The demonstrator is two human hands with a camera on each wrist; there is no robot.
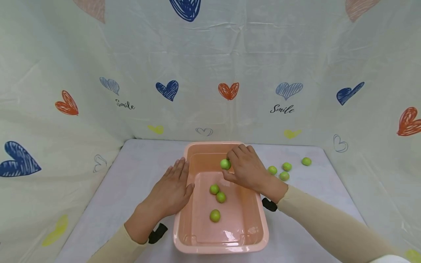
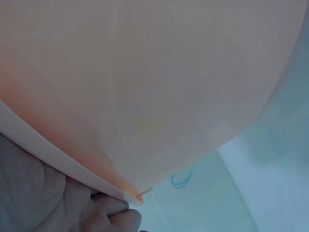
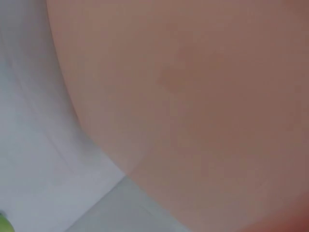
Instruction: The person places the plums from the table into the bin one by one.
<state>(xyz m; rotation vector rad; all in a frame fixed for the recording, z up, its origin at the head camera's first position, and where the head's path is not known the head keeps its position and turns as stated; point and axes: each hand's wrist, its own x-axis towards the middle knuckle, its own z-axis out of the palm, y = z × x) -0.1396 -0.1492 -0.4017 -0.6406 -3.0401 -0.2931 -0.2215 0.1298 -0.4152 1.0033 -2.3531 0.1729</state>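
Note:
A pink rectangular plastic basin (image 1: 220, 248) stands lengthwise on the table. Over its far half, my right hand (image 1: 248, 170) pinches a small round green fruit (image 1: 225, 164) between thumb and fingers. Three similar fruits lie on the basin floor: two close together, one of them the upper fruit (image 1: 214, 189), and a nearer fruit (image 1: 215, 215). My left hand (image 1: 172, 191) rests on the basin's left rim with fingers straight, pointing away from me. In the left wrist view, its palm (image 2: 34, 188) lies along the rim. The right wrist view is filled mostly by the basin's outer wall (image 3: 145, 96).
Several more green fruits (image 1: 284, 176) lie on the table to the right of the basin, the farthest fruit (image 1: 306, 161) near the back right corner. A pale cloth covers the table (image 1: 144, 160). Behind it hangs a white curtain (image 1: 197, 54) printed with hearts.

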